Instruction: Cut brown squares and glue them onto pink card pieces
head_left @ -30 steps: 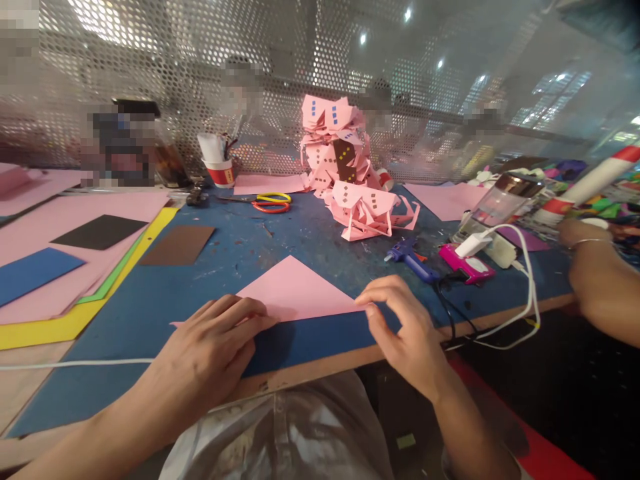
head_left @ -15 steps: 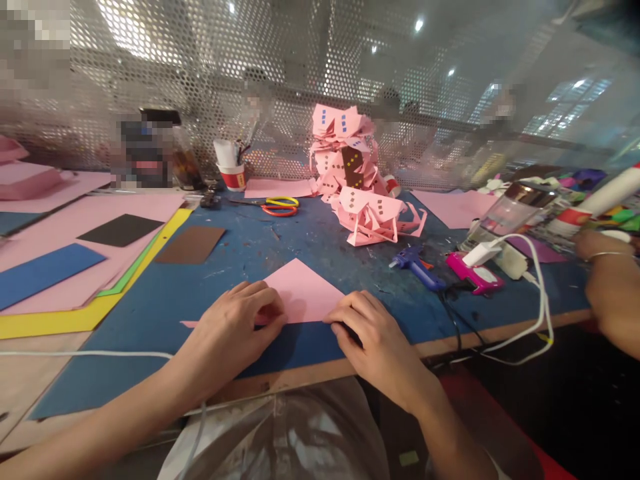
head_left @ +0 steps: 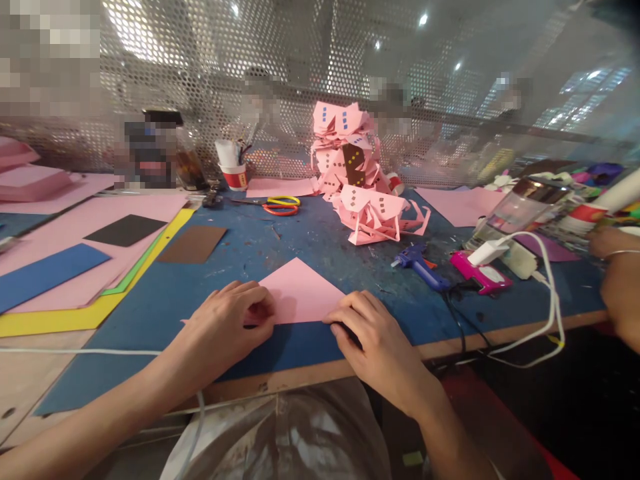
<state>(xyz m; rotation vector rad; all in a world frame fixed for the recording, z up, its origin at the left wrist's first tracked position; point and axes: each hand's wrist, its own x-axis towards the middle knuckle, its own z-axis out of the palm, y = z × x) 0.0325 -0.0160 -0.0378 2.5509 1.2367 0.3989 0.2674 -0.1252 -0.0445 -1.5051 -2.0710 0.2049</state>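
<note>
A sheet of pink paper [head_left: 300, 293], folded into a triangle, lies flat on the blue tabletop with its point facing away from me. My left hand [head_left: 233, 319] presses on the left part of its near edge, fingers curled and thumb drawn in close. This hand covers most of the left corner; only a small pink tip shows past the wrist. At the right corner, the thumb and fingertips of my right hand [head_left: 367, 330] close on the paper's edge.
Beyond the paper are pink paper shapes in a stack [head_left: 345, 143], scissors [head_left: 280, 204] and a cup [head_left: 233, 175]. A blue glue gun [head_left: 420, 267], a magenta device [head_left: 480, 272] and white cable lie right. Coloured sheets [head_left: 55, 267] lie left. Another person's arm [head_left: 620, 287] is far right.
My left hand has slid a little to the left along the paper's near edge. My right hand stays at the right corner. The other person's arm has shifted right in view.
</note>
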